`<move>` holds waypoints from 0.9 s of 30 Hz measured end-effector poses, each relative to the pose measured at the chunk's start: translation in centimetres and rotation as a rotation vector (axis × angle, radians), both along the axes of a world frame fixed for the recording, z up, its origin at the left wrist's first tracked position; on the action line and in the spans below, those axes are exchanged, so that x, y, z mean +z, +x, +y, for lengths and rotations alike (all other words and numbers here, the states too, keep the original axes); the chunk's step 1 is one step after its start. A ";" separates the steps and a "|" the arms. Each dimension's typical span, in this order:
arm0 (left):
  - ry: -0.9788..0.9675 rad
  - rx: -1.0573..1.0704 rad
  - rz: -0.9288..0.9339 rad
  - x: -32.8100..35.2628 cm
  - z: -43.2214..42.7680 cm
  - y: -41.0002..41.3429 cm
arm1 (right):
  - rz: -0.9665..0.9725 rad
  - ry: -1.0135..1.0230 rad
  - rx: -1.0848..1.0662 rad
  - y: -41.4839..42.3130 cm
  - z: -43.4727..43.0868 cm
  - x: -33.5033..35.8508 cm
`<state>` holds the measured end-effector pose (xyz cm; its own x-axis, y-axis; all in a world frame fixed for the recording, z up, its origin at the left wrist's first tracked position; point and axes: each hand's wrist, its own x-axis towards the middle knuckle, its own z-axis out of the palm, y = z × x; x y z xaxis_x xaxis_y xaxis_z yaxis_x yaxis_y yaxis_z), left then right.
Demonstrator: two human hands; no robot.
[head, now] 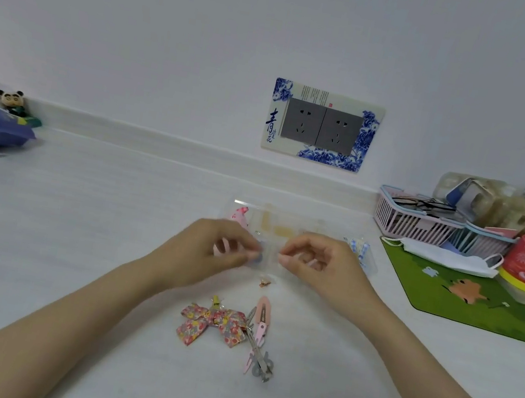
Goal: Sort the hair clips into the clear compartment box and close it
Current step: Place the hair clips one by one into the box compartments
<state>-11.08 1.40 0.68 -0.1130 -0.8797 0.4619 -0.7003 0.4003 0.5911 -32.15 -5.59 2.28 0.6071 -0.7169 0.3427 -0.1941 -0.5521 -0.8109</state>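
Fingertips (253, 255) of my left hand (210, 252) pinched a small blue clip (257, 261); my right hand (322, 266) curled, grip unclear. Clear box (301, 229) lay just beyond, loose clips (257, 333) nearer me.

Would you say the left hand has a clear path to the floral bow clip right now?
Probably yes. The bow clip lies in the open on the table, nearer the person than the left hand, with nothing between them. That hand is busy at the box, so it would have to let go first.
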 end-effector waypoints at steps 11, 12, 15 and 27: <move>0.197 0.020 -0.382 -1.0 -0.7 -1.8 | 0.099 0.103 0.004 -1.0 0.2 -1.7; 0.189 0.042 -0.389 -0.9 -0.7 -1.8 | 0.134 0.105 0.034 -1.1 0.3 -1.9; 0.169 0.070 -0.371 -1.0 -0.6 -1.3 | 0.272 0.096 0.171 -1.3 1.0 -1.9; 0.072 0.032 -0.058 -0.6 -0.1 -0.5 | 0.361 0.121 0.288 -1.0 2.3 -1.4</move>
